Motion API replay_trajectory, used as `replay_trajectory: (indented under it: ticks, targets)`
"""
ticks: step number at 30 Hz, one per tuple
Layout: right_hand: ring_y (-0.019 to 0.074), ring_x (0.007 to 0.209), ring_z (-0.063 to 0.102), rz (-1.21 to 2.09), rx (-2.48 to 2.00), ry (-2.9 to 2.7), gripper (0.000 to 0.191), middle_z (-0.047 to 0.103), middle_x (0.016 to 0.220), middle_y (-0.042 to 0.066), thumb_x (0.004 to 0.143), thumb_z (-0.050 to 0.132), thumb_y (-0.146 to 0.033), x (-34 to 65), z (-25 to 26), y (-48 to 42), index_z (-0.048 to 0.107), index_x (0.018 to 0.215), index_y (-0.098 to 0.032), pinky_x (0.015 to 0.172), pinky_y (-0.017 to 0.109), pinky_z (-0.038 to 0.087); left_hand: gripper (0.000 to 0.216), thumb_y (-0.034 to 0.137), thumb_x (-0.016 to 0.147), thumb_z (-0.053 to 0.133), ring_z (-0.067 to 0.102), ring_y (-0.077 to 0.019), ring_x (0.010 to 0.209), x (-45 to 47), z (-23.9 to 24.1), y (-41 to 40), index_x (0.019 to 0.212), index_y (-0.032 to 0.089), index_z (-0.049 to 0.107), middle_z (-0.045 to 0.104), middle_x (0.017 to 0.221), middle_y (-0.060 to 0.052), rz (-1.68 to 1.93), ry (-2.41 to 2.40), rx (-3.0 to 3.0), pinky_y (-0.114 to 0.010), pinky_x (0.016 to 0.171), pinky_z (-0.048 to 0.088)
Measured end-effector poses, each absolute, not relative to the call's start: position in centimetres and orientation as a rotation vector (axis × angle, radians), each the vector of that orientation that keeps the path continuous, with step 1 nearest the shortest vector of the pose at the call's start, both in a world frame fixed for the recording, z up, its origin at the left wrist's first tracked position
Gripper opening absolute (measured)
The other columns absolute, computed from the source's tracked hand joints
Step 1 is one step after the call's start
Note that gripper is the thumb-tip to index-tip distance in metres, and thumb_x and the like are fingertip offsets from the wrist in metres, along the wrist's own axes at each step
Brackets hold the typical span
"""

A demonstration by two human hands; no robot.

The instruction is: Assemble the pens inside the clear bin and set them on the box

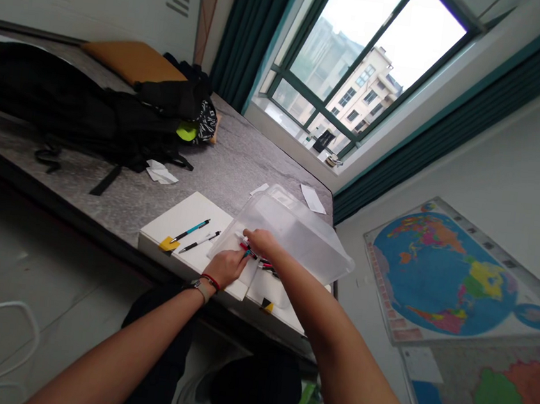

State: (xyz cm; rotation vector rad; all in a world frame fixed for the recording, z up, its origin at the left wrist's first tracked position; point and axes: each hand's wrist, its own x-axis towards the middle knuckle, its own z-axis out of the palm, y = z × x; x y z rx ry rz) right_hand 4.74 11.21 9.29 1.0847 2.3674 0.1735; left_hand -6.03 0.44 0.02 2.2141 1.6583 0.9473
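My left hand [227,267] is closed around a bunch of coloured pens [258,258] at the open side of a clear plastic box [295,233]. My right hand [259,242] meets it there, fingers curled on the same pens inside the box's mouth. The box lies tipped on a white board [186,219] on the grey bed surface [236,160]. A blue pen [190,230] and a black pen [199,242] lie loose on the board, left of my left hand. A watch and a red band sit on my left wrist.
A black backpack [67,107] and an orange cushion [130,61] lie at the far left. Paper scraps [161,173] and a white slip [313,199] lie on the grey surface. Yellow tape [169,243] marks the board's corner. World maps [455,279] cover the right. A window [362,64] is beyond.
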Motion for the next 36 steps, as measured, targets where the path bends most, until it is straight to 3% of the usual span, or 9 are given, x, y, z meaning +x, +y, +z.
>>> replay_trajectory:
  ticks: [6,18,26,36]
  targets:
    - [0.0240,0.099,0.066,0.081,1.080,2.482,0.038,0.068,0.111,0.011,0.093,0.049,-0.027,3.5,8.7,11.5,0.051,0.131,-0.028,0.079,0.030,0.049,0.046,0.042,0.100,0.023,0.062,-0.0223,0.074,-6.0,0.0,0.4,0.096,0.015,0.060,0.067,0.080,-0.011,0.941,1.663,2.229,-0.033,0.067,0.043]
    - [0.0268,0.094,0.069,0.219,1.057,2.407,0.022,0.070,0.102,0.018,0.093,0.049,-0.019,2.8,8.0,12.3,0.067,0.105,-0.015,0.075,0.035,0.053,0.046,0.042,0.100,0.022,0.062,-0.0224,0.074,-5.9,0.0,0.4,0.095,0.015,0.059,0.066,0.080,-0.011,0.919,1.678,2.229,-0.033,0.066,0.042]
    - [0.0267,0.094,0.068,0.169,1.118,2.404,0.029,0.069,0.105,0.018,0.085,0.058,-0.025,2.7,8.0,12.3,0.064,0.111,-0.013,0.075,0.033,0.053,0.049,0.042,0.101,0.018,0.063,-0.0225,0.075,-5.9,-0.2,0.5,0.099,0.015,0.059,0.067,0.082,-0.011,0.890,1.698,2.228,-0.033,0.067,0.043]
    - [0.0235,0.095,0.066,0.042,1.320,2.400,0.030,0.068,0.108,0.014,0.088,0.052,-0.029,5.4,10.1,11.1,0.062,0.113,-0.016,0.077,0.030,0.049,0.048,0.043,0.100,0.020,0.063,-0.0217,0.077,-5.8,-0.4,0.6,0.104,0.015,0.059,0.067,0.084,-0.011,0.881,1.695,2.218,-0.032,0.069,0.044]
